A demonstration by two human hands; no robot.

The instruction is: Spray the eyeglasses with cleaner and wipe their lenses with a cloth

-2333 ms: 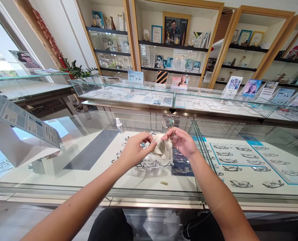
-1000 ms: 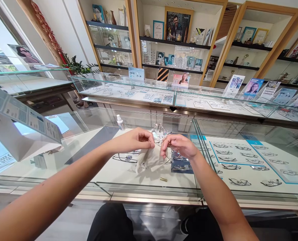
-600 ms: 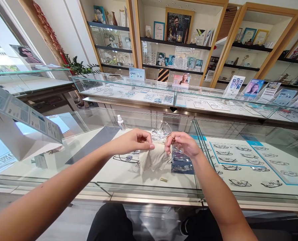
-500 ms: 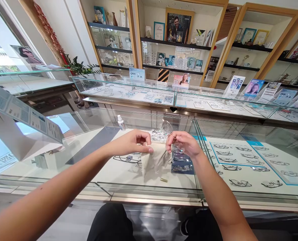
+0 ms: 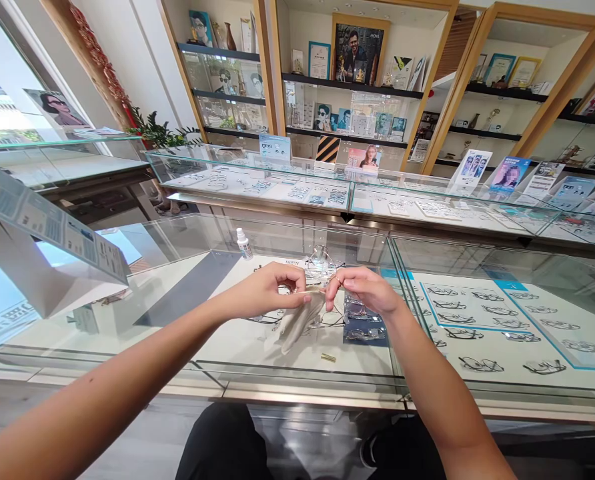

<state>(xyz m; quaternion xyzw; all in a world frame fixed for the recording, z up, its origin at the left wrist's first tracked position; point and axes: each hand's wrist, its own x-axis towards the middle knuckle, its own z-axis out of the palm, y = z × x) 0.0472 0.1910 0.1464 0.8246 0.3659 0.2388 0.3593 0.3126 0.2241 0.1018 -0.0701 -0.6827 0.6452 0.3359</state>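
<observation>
My left hand [image 5: 281,287] pinches the top edge of a beige cloth [image 5: 300,325], which hangs in folds over the glass display case [image 5: 217,343]. My right hand [image 5: 362,288] is closed at the cloth's right side, its fingertips around a pair of thin-rimmed eyeglasses [image 5: 321,255]. One clear lens shows above and between the hands; the rest is hard to make out against the frames below. Both hands are close together, with the cloth between them.
A white spray bottle [image 5: 244,244] stands beyond my left hand. Several eyeglass frames [image 5: 481,365] lie in the case, with a small gold-coloured bar [image 5: 328,357] near its front. A sign [image 5: 52,227] leans at left; further cases [image 5: 257,180] stand behind.
The cloth has swung left and gathered into narrower folds. The eyeglasses have shifted slightly left and tilted, and my right hand has come nearer to the left one.
</observation>
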